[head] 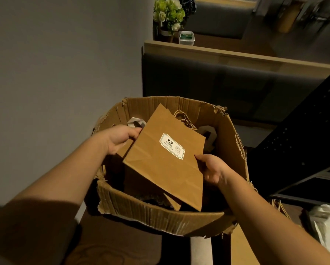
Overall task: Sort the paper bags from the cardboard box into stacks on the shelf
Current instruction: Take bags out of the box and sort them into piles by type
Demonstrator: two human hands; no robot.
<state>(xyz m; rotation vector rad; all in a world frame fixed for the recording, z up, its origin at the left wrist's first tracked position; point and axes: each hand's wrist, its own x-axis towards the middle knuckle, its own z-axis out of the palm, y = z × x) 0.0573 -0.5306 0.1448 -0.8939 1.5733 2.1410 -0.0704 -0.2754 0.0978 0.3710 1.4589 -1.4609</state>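
we see a dim, warm-toned scene; light falls from above onto the paper bag (166,159), while the cardboard box (160,211) interior sinks into deep shadow. wide-angle distortion bends the edges, the forearms blur softly, and the distant flowers (169,13) look slightly unsharp.

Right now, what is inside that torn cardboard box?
Inside the cardboard box, both hands hold a flat brown paper bag with a white label. Twine handles and something pale show behind; the bag covers everything beneath.

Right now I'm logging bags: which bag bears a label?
The top bag, held by both hands over the box; its white label faces up.
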